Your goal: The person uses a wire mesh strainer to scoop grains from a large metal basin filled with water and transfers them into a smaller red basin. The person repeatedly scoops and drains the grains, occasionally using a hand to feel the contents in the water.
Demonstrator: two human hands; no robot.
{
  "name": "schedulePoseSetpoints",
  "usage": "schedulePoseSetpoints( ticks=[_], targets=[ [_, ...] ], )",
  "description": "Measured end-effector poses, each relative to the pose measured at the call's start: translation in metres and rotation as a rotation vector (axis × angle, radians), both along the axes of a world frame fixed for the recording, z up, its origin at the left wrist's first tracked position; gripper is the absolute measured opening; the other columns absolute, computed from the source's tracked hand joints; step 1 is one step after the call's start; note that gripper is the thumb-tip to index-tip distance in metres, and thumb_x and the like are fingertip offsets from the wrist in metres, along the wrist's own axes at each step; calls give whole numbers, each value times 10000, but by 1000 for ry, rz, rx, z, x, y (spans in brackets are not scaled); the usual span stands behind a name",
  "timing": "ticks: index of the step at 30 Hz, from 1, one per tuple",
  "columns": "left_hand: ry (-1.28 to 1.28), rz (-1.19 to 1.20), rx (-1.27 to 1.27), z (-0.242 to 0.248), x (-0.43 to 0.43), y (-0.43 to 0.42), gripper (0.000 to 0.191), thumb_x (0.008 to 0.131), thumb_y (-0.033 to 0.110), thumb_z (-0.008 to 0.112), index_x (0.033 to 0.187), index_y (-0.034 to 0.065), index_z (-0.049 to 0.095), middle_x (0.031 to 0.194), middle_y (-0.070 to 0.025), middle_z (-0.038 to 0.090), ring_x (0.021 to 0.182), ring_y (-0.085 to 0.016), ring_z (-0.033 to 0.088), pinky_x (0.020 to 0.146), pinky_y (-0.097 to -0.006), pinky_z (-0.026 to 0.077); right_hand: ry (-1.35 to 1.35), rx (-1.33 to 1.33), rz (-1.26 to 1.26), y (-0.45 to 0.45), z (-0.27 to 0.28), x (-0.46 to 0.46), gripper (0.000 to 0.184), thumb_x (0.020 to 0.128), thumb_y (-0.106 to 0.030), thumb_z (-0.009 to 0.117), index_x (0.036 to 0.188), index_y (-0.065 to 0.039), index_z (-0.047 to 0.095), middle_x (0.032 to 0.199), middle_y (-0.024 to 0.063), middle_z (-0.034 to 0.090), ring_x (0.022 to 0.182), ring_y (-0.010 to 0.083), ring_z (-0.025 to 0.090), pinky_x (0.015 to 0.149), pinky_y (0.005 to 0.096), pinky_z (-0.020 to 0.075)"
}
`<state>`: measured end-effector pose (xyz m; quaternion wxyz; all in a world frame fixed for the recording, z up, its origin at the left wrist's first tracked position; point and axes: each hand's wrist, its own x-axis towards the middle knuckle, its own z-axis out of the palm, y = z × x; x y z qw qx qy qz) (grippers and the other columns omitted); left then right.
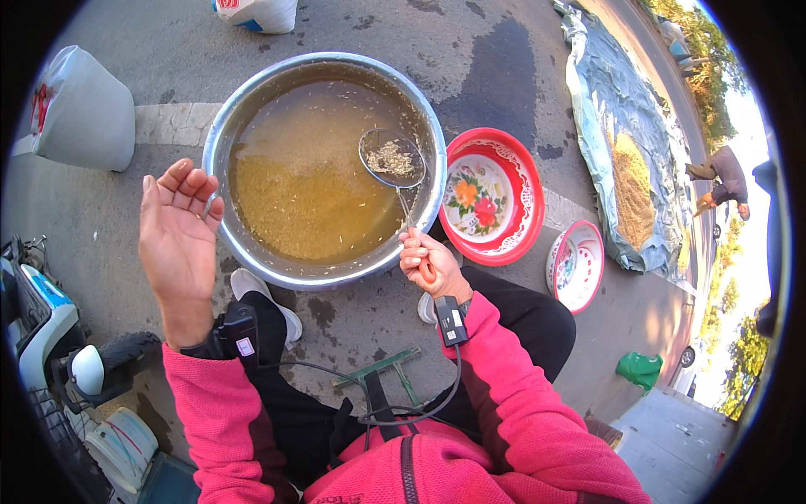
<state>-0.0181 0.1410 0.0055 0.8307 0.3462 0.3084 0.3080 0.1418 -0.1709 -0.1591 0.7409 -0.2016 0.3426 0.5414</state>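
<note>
My right hand [434, 264] grips the orange handle of a round wire-mesh strainer [404, 179]. The strainer is over the right side of a large metal basin [324, 58], and a small heap of pale husks or grain [389, 157] sits in its mesh. Cloudy brownish water fills much of the basin, with yellow grain [283, 214] visible below and loose bits floating on top. My left hand [182, 233] is raised near the basin's left rim, palm up with fingers loosely apart, holding nothing. A ring shows on one finger.
A red floral enamel basin [529, 189] and a smaller floral bowl [584, 280] stand to the right. Beyond, grain [631, 189] lies on a blue tarp [589, 94], near a bending person [727, 179]. White sacks [94, 113] and a scooter [47, 315] are on the left.
</note>
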Motion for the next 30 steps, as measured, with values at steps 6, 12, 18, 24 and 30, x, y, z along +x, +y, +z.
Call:
schedulePoseSetpoints(
  ticks=[6,12,18,24,30],
  targets=[
    [4,4,12,-1,3,1,404,1016,376,386,1127,20,541,994,-77,601,950,-174,568,819,-319,452,12,32,7,19,-2,27,205,1010,-212,460,960,-14,469,667,-41,467,531,54,442,514,221,391],
    [11,11,0,1,6,2,400,1016,371,386,1126,18,540,986,-75,599,945,-174,568,817,-317,454,4,74,39,36,-6,52,204,1010,-215,461,979,-13,458,680,-42,445,549,48,447,523,226,399],
    [20,25,-3,2,6,1,399,1015,373,391,1121,20,544,982,-75,602,940,-175,569,816,-316,455,-96,38,151,53,-5,70,216,1000,-211,486,986,3,470,680,-41,457,542,42,451,515,221,400],
    [-14,17,-16,6,1,-3,396,1015,374,391,1120,26,547,979,-71,608,936,-172,573,817,-311,456,-312,-115,264,55,13,62,185,995,-214,490,922,-44,496,687,-47,458,550,45,442,521,228,408],
    [-13,-3,-16,9,-5,-14,396,1013,384,391,1106,35,555,971,-57,611,930,-162,577,813,-304,455,-531,-202,410,36,40,46,123,992,-170,461,897,-97,489,712,-32,467,532,52,433,484,222,386]
  ],
)
